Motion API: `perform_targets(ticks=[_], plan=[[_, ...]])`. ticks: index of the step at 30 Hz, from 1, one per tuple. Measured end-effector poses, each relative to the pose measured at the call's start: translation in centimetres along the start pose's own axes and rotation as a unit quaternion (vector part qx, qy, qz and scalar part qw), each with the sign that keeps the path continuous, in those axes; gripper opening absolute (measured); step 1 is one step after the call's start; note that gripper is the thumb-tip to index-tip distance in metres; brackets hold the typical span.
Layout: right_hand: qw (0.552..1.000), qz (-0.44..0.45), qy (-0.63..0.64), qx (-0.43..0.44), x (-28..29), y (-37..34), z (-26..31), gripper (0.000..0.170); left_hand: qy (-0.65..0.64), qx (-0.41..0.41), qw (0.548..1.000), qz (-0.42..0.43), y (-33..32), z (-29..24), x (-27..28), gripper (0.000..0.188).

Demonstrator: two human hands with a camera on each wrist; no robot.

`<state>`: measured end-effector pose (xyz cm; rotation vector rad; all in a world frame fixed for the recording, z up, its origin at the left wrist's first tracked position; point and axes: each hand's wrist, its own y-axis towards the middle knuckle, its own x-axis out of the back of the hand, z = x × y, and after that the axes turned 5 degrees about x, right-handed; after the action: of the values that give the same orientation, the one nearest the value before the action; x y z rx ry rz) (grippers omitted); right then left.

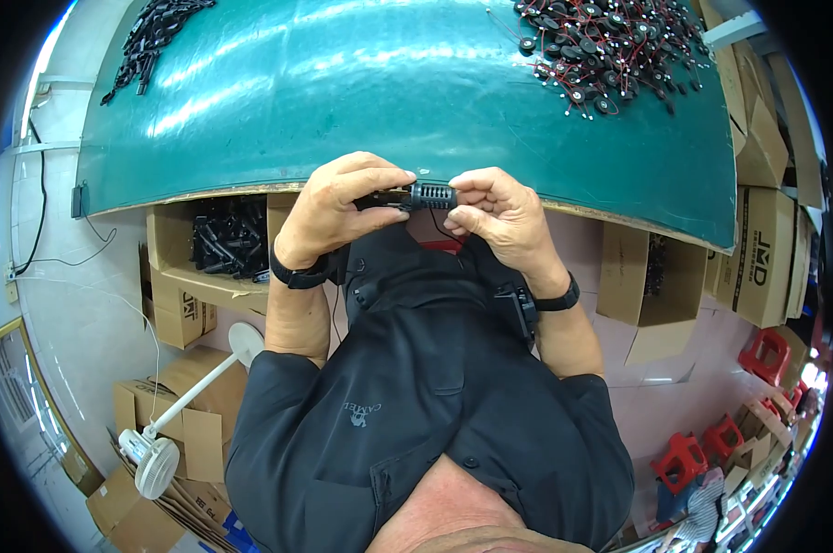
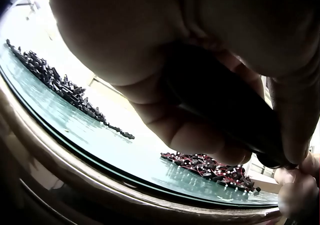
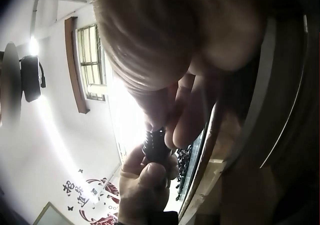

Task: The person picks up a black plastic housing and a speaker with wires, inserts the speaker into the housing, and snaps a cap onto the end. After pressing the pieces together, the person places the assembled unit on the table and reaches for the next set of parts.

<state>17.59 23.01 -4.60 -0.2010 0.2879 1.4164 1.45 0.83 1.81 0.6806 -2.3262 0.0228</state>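
Note:
A black device with a slotted end (image 1: pixel 434 196) is held between both hands at the table's front edge. My left hand (image 1: pixel 347 205) grips its longer body, and in the left wrist view the fingers of the left hand (image 2: pixel 190 104) wrap round the dark body (image 2: pixel 225 102). My right hand (image 1: pixel 504 217) pinches the slotted end between thumb and fingers. In the right wrist view the ribbed end (image 3: pixel 155 146) sits between the two hands' fingertips. A thin black wire hangs below the device.
Black parts (image 1: pixel 158 32) lie at the green table's (image 1: pixel 370 101) far left; round black pieces with red wires (image 1: pixel 610 51) are piled at the far right. Below the table's edge stand an open box of black parts (image 1: pixel 228 241) at left and another carton (image 1: pixel 624 272) at right.

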Motion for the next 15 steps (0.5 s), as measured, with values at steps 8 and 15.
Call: perform_targets(ticks=[8, 15], plan=[[0.999, 0.045, -0.002, 0.010, 0.4, 0.4, 0.0, 0.025, -0.029, -0.003, 1.000, 0.004, -0.3, 0.3, 0.0, 0.054], [0.998, 0.041, -0.024, 0.045, 0.2, 0.3, -1.1, 0.025, -0.042, -0.008, 0.999, -0.007, -0.5, 0.5, -0.2, 0.054]])
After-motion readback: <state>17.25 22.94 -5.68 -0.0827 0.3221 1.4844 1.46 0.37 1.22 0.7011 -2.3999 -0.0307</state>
